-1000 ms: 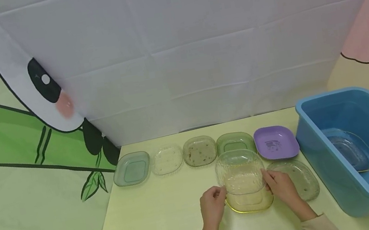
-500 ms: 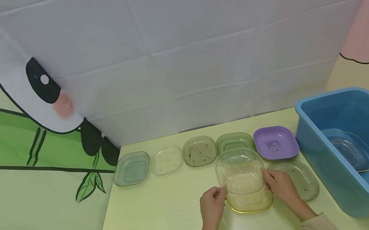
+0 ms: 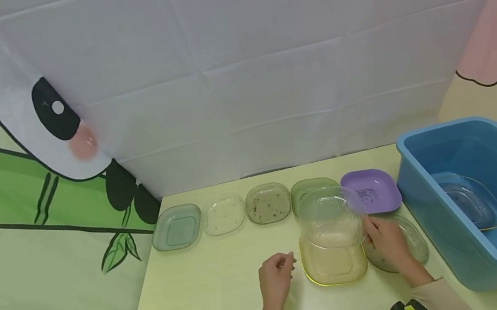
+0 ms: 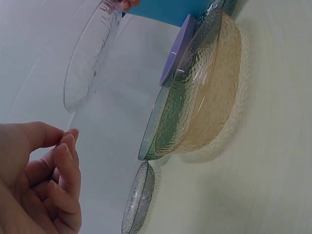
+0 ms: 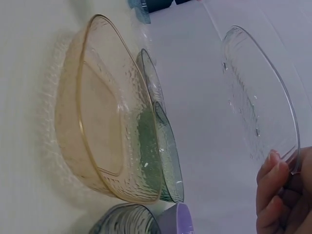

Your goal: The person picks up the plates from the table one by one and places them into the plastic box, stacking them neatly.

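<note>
Above the table, a clear transparent plate [image 3: 331,217] is pinched at its right edge by my right hand [image 3: 389,244]. My left hand [image 3: 275,278] is apart from it, fingers loosely curled with nothing in them; in the left wrist view the thumb lies near the fingertips. Below the clear plate sits a yellow transparent plate [image 3: 334,266] on the table. A greyish clear plate [image 3: 413,240] lies partly hidden under my right hand. Behind stand a green plate [image 3: 309,186] and a purple plate [image 3: 377,199], the green one partly seen through the raised plate.
A large blue tub [image 3: 469,255] stands on the right with a clear plate [image 3: 476,203] inside. Along the back left are a blue-green plate [image 3: 177,228], a clear scalloped plate [image 3: 225,216] and a speckled grey plate [image 3: 268,204]. A white cloth [image 3: 263,66] hangs behind the table.
My left hand has let go of the clear plate and moved slightly left. The right hand has carried the plate a little right and away, uncovering more of the yellow plate.
</note>
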Demonstrator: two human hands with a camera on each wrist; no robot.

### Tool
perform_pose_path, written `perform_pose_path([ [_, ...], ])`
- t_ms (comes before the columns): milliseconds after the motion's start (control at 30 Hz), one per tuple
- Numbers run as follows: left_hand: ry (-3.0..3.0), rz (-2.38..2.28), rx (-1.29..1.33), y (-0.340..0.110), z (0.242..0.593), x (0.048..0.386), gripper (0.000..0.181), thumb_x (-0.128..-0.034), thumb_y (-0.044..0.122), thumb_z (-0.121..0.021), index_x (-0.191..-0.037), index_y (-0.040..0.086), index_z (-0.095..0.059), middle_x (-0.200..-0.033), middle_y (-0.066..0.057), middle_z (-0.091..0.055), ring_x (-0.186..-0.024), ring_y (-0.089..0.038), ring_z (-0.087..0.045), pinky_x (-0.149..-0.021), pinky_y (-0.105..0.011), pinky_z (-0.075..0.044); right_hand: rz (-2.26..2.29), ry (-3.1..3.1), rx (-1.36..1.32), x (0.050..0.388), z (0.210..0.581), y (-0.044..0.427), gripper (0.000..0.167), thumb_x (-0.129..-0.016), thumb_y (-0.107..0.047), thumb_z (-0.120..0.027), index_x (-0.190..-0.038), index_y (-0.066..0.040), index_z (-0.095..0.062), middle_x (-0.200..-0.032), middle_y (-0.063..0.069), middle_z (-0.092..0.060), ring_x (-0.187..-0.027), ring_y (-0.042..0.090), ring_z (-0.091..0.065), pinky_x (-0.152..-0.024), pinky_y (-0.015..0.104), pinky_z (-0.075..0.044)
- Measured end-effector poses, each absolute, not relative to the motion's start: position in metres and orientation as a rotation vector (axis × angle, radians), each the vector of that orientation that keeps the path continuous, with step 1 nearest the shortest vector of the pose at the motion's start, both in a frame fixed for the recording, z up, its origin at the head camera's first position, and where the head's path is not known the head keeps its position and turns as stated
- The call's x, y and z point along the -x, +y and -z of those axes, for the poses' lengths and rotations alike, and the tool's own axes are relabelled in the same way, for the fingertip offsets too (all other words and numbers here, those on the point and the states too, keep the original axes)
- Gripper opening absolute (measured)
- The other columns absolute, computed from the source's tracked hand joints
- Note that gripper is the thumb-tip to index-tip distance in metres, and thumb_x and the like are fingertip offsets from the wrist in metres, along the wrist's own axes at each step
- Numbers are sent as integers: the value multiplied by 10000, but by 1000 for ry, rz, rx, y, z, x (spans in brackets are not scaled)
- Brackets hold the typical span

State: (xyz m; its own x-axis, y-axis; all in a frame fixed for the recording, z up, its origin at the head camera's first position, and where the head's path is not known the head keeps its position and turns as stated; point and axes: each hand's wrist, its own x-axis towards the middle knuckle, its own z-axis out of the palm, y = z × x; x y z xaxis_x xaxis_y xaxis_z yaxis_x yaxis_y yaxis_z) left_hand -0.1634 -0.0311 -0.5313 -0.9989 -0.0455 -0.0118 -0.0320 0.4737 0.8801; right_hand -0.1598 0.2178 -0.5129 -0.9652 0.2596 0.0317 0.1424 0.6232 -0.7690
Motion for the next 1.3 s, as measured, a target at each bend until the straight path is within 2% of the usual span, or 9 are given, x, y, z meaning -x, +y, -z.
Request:
perform_pose_path([
  [367, -2678, 1611, -104, -36, 533, 162, 207, -861, 218, -618, -714, 87, -679, -637, -47, -655, -465, -35, -514, -471, -184, -428, -1097, -2688, 262, 174, 485, 236, 496, -985, -348, -368, -597, -93, -543, -502, -15, -495, -449, 97, -393, -454, 271, -310],
  [700, -2679, 1619, -99, -35, 535, 160, 230, -857, 231, -627, -714, 60, -681, -628, -67, -651, -455, -13, -486, -465, -179, -404, -991, -2563, 135, 187, 463, 239, 482, -978, -279, -410, -547, -90, -513, -478, 24, -522, -426, 98, -395, -455, 268, -312],
  [1033, -2711, 1603, -85, -37, 541, 161, 244, -864, 229, -616, -741, 29, -680, -656, -110, -658, -457, -17, -477, -451, -184, -385, -924, -2542, 112, 196, 415, 250, 487, -994, -305, -345, -610, -73, -536, -494, 29, -515, -434, 109, -413, -446, 277, -301],
  [1300, -2713, 1570, -65, -37, 548, 163, 247, -864, 234, -621, -732, 36, -686, -628, -76, -649, -457, -10, -483, -456, -186, -403, -822, -2487, 153, 201, 379, 275, 497, -989, -341, -333, -631, -89, -568, -526, 52, -546, -411, 75, -372, -398, 296, -270],
])
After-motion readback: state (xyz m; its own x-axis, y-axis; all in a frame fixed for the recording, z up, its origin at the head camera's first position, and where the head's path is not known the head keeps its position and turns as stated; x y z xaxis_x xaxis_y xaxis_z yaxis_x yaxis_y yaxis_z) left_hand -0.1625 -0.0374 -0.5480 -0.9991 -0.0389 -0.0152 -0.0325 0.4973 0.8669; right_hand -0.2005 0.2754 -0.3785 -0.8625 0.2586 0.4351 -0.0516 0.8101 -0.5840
